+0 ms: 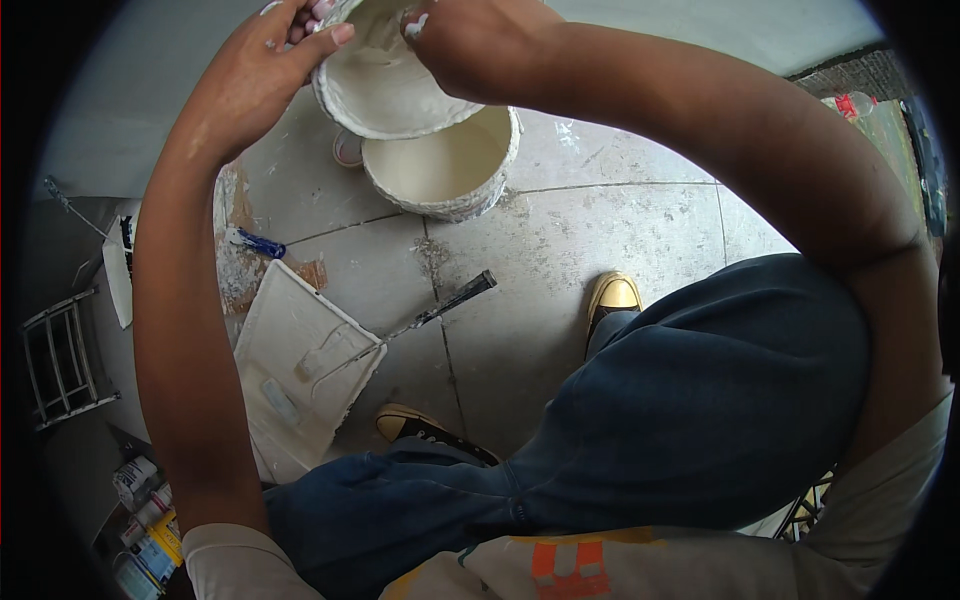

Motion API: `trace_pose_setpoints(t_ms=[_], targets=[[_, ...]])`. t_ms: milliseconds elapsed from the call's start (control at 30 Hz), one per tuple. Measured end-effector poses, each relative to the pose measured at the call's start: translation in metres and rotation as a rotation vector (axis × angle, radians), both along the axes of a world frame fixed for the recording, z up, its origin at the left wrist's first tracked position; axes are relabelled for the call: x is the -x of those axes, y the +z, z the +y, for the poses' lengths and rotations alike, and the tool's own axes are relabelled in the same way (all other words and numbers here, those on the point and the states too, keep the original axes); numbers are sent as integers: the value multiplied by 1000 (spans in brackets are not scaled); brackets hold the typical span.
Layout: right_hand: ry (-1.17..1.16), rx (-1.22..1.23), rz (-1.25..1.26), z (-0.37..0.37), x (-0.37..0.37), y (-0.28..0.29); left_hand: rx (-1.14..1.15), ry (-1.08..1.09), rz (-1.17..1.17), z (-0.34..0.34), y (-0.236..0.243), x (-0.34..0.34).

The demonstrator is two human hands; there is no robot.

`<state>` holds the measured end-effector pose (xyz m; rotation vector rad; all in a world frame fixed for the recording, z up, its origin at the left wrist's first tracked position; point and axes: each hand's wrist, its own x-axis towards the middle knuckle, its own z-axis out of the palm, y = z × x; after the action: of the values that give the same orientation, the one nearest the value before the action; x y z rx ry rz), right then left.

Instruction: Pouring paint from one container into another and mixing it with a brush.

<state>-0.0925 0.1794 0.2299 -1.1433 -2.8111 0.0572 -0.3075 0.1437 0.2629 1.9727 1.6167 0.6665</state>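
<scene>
A whitish bucket (350,105), its rim crusted with paint, is tilted above a second paint-crusted bucket (460,207) on the floor. Pale, creamy paint coats the inside of the upper one. My left hand (255,75) grips its rim at the left, thumb over the edge and fingers partly out of sight. Over the right part of the same bucket's mouth is my right hand (485,50), closed and spotted with white paint. Whatever its fingers hold is hidden. The lower bucket shows pale paint inside, and a round handle-like piece (347,150) sticks out beside it.
Left of my feet lies a white paint tray (300,350) with a dark-handled roller frame (455,300) across it. A blue handle (260,243) rests on the paint-spattered tiles. Farther left are a metal rack (65,360) and several cans (140,485). A bottle (850,105) lies far right.
</scene>
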Motion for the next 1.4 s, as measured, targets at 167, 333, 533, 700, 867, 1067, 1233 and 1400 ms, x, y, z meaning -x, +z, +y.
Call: trace_pose_setpoints(t_ms=[167, 333, 533, 700, 867, 1067, 1233, 1400], targets=[[-81, 21, 225, 17, 4, -9, 43, 86, 253, -10, 33, -44], [-126, 62, -37, 16, 7, -26, 74, 119, 259, -11, 32, -35], [-209, 120, 291, 10, 8, -12, 65, 85, 244, -6, 33, -38], [-85, 171, 127, 22, 18, -31, 35, -49, -53, 13, -2, 6], [-196, 212, 107, 20, 11, -32, 91, -10, -28, 14, -2, 8], [-252, -326, -74, 1, 16, -33, 90, 50, -29, 10, -2, 6], [-41, -7, 210, 30, 8, -14, 81, 10, -29, 15, -2, 8], [-116, 109, 193, 28, 4, -23, 70, 20, -53, 13, -7, 14]])
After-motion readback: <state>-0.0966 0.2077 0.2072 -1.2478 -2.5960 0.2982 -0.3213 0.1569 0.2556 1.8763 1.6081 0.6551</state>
